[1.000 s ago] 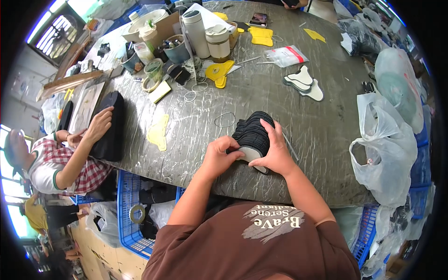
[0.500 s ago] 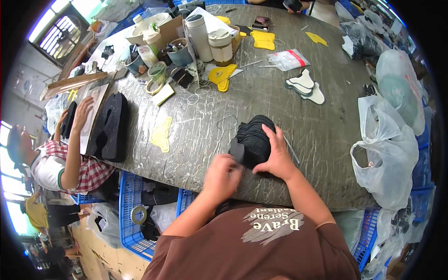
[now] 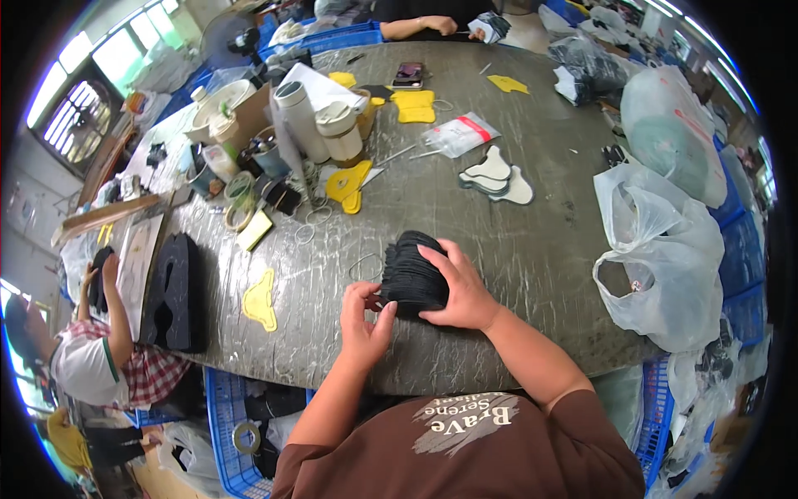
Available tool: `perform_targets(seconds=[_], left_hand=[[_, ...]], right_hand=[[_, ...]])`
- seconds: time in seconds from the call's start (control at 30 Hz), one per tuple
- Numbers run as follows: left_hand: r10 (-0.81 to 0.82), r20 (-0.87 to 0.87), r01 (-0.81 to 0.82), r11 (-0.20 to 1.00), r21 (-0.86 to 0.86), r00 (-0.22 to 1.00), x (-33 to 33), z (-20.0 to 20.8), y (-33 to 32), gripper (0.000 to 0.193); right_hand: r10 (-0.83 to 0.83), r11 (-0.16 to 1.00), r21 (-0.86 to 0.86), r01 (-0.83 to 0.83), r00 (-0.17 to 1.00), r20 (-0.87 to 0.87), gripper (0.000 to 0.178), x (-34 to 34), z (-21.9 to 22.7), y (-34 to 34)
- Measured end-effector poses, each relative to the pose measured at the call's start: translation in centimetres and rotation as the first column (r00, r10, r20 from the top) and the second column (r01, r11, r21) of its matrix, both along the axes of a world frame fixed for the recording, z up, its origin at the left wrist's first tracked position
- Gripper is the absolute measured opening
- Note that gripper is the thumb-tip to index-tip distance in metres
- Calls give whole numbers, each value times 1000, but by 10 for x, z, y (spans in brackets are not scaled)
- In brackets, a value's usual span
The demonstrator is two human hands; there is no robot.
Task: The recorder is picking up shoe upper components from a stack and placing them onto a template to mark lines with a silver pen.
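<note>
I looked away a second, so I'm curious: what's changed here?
The left hand has loosened its pinch on the black stack, half-open at its left edge; the stack's pale end is now hidden. A co-worker's hand has left the large black block for a smaller dark piece. The right hand still grips the stack; the yellow cutout lies where it was.

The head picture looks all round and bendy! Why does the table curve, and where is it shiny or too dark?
Head view: the fisheye lens bends the table and leaves black corners; head view: pale glare lies around the yellow cutout; head view: windows at upper left glow nearly white; head view: the black stack is so dark its layers partly merge.
</note>
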State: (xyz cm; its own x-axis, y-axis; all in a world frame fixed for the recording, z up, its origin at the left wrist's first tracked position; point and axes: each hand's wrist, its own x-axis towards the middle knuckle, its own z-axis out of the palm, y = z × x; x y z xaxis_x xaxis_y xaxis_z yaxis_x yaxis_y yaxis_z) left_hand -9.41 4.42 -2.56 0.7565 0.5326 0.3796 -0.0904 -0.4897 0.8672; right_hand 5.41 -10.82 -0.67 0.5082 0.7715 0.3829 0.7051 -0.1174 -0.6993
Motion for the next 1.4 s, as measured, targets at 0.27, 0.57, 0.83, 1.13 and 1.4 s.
perform_targets(seconds=[0.27, 0.57, 0.83, 1.13, 1.4], left_hand=[[-53, -1, 44, 814, 579, 999, 107, 19, 10, 77], [-9, -322, 214, 766, 607, 947, 153, -21, 10, 93], [-26, -346, 237, 777, 583, 938, 155, -22, 13, 94], [-118, -263, 234, 849, 474, 958, 154, -21, 15, 95], [-130, 142, 58, 902, 427, 981, 145, 1, 17, 91]], right_hand=[[9, 991, -134, -7, 1000, 17, 118, 128, -17, 27], [-567, 823, 69, 563, 815, 120, 50, 193, -26, -16], [-946, 163, -665, 729, 308, 106, 84, 222, -3, 14], [-902, 372, -512, 775, 431, -3, 80, 236, -31, 16], [-579, 640, -260, 723, 677, 455, 41, 146, 83, -12]])
